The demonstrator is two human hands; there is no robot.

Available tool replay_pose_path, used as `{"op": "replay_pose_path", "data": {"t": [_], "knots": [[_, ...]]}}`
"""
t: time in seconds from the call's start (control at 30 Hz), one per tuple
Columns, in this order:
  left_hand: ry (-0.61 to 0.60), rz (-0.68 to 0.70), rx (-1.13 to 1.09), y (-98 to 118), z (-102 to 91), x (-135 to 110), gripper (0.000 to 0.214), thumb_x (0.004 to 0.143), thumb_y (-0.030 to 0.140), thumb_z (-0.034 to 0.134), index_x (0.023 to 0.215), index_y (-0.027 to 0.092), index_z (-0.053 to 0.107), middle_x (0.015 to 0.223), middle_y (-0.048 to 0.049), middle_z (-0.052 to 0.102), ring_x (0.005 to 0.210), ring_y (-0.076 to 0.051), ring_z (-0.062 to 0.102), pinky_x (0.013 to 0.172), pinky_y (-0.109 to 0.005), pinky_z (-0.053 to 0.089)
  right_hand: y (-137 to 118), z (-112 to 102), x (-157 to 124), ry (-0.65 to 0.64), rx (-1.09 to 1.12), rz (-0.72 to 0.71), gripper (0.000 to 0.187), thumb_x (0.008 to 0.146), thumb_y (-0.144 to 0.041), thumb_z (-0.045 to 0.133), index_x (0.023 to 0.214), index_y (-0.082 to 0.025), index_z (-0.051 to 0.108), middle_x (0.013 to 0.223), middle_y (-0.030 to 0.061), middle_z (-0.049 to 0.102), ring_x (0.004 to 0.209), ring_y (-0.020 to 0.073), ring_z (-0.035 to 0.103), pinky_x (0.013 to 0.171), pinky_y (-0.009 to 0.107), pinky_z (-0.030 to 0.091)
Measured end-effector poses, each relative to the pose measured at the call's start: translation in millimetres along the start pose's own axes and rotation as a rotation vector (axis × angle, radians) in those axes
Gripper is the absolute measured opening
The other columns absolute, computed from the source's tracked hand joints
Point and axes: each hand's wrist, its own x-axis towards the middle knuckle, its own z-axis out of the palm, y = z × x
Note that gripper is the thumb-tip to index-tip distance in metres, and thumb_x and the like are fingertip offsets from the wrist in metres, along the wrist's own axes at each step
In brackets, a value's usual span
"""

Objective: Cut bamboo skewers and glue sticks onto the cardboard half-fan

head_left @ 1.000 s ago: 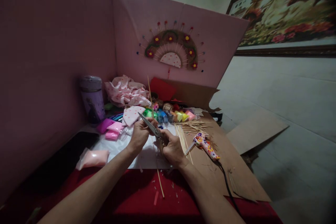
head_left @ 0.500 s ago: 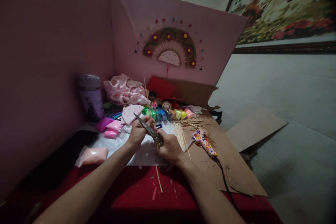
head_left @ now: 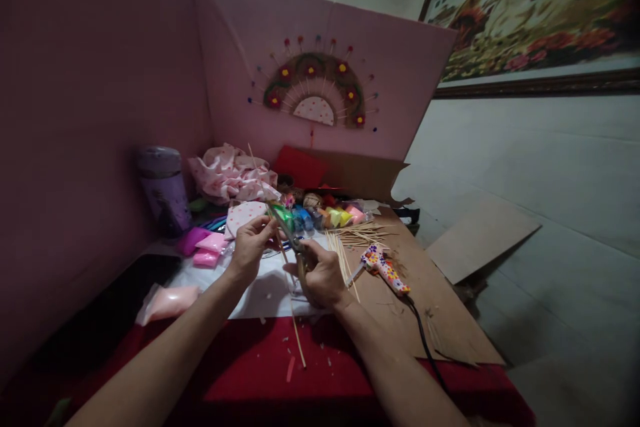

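Observation:
My left hand (head_left: 249, 248) pinches a long thin bamboo stick (head_left: 295, 327) that runs from above the pink cloth down over the red tablecloth. My right hand (head_left: 320, 275) is closed on the handles of a pair of scissors (head_left: 286, 228), whose blades point up and left and cross the stick between the two hands. Both hands hover over a white sheet (head_left: 260, 293) on the table.
Loose bamboo sticks (head_left: 350, 243) and a spotted glue gun (head_left: 385, 269) with a black cord lie on brown cardboard (head_left: 440, 307) to the right. Coloured clay packets (head_left: 325, 217), pink packets (head_left: 205, 247), a purple bottle (head_left: 163, 190) and crumpled pink cloth (head_left: 227, 173) stand behind. A pink board (head_left: 320, 27) carries a fan decoration.
The scissors swung from lying across the left hand to a steeper angle nearer the stick. The left hand shifted slightly left and up on the stick. The view drifted left.

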Motion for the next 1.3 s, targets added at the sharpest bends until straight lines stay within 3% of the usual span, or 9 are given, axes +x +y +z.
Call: {"op": "replay_pose_path", "data": {"t": [0.27,0.47,0.7,0.87,1.07,1.3], "knots": [[0.037,0.136,0.088,5.3,-1.3,-0.9,0.027,0.065,0.038,0.072,0.071,0.013,0.063,0.056,-0.0019,0.065,0.047,-0.01,0.055,0.048,-0.021,0.043,6.7,-3.6,7.6,0.232,0.276,0.194,0.041,0.068,-0.042,0.072,0.096,-0.017,0.058,0.064,-0.0031,0.057,0.052,0.0106,0.052,0.045,0.02,0.04],[0.035,0.206,0.138,-1.9,5.1,2.0,0.021,0.068,0.035,0.069,0.071,0.015,0.065,0.06,-0.0013,0.065,0.056,-0.011,0.059,0.056,-0.022,0.045,2.2,-5.2,7.8,0.29,0.338,0.253,0.047,0.064,-0.046,0.074,0.097,-0.018,0.056,0.062,-0.0031,0.056,0.045,0.0093,0.05,0.034,0.017,0.035],[-0.076,0.173,0.164,-6.4,16.3,-1.9,0.018,0.072,0.033,0.064,0.068,0.016,0.062,0.058,-0.0001,0.062,0.056,-0.012,0.059,0.054,-0.023,0.046,-2.0,-5.0,9.0,0.318,0.397,0.308,0.048,0.061,-0.043,0.077,0.095,-0.017,0.055,0.061,-0.0043,0.057,0.037,0.0052,0.044,0.031,0.016,0.032],[-0.102,0.19,0.174,-8.3,15.4,-5.7,0.016,0.074,0.03,0.062,0.067,0.016,0.062,0.059,0.0001,0.062,0.058,-0.011,0.058,0.057,-0.023,0.046,2.3,-5.3,10.4,0.258,0.438,0.346,0.053,0.061,-0.048,0.076,0.098,-0.016,0.055,0.052,-0.0065,0.054,0.033,0.0058,0.042,0.031,0.016,0.032],[-0.097,0.155,0.155,-8.9,9.6,-3.7,0.016,0.072,0.031,0.064,0.067,0.016,0.064,0.058,-0.0005,0.062,0.057,-0.012,0.059,0.054,-0.022,0.046,15.4,-4.2,8.7,0.048,0.414,0.32,0.064,0.063,-0.054,0.072,0.11,-0.015,0.054,0.054,-0.0052,0.054,0.036,0.0062,0.042,0.033,0.016,0.03],[-0.078,0.088,0.087,14.2,0.2,-3.6,0.024,0.069,0.039,0.067,0.067,0.016,0.06,0.047,0.0022,0.057,0.043,-0.011,0.053,0.043,-0.021,0.041,8.7,-2.3,7.9,-0.006,0.362,0.276,0.055,0.068,-0.053,0.065,0.109,-0.017,0.056,0.062,-0.0045,0.05,0.046,0.0068,0.037,0.04,0.017,0.033]]}}
